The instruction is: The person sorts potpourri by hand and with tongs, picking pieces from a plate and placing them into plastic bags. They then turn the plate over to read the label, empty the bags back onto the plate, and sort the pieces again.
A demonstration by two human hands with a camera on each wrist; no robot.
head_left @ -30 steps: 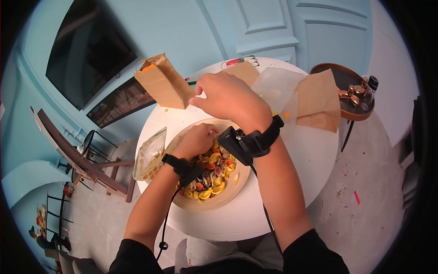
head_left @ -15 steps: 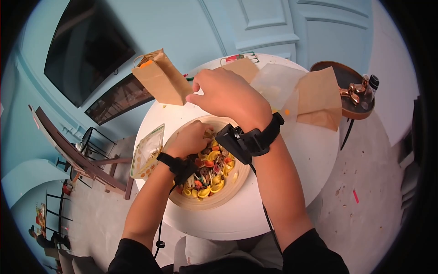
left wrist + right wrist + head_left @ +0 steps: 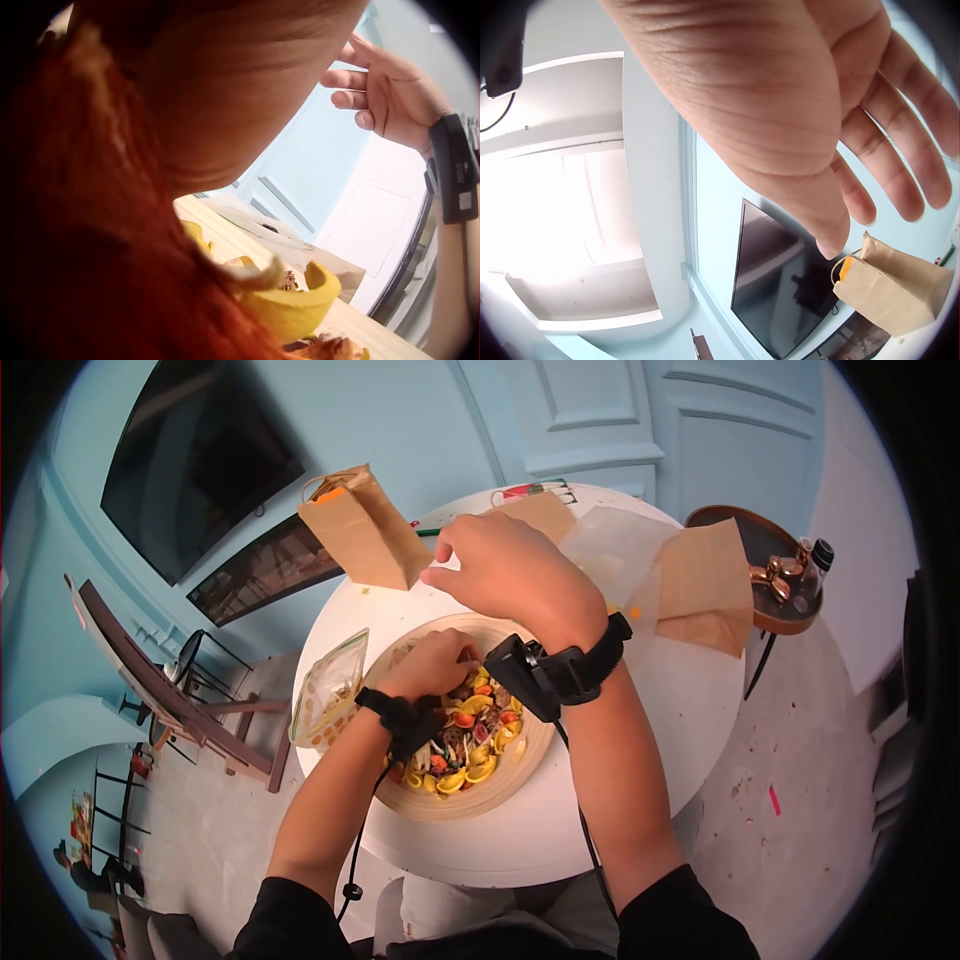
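A round wooden bowl [image 3: 532, 752] holds a mix of dried pieces [image 3: 482, 738] in yellow, red and brown, like potpourri. My left hand [image 3: 428, 665] reaches down into its far left part, fingers bent towards the pieces. In the left wrist view a red-brown dried piece [image 3: 112, 225] fills the near side, beside a curled yellow piece [image 3: 296, 306]. The fingertips are hidden there, and I cannot tell whether they hold anything. Higher up, above the bowl's far edge, my right hand [image 3: 515, 570] hovers with loose, slightly bent fingers and nothing in them.
Left of the bowl on the white round table [image 3: 660, 740] lies a clear zip bag [image 3: 335, 685] with orange dots. A brown paper bag [image 3: 375, 540] stands behind. To the right lie a translucent sheet [image 3: 615, 545] and brown paper [image 3: 705, 585]; a side table [image 3: 795, 615] is beyond.
The left hand has shifted a little within the bowl, and some pieces under it lie differently. The right hand holds nearly the same pose. The head view has swung slightly.
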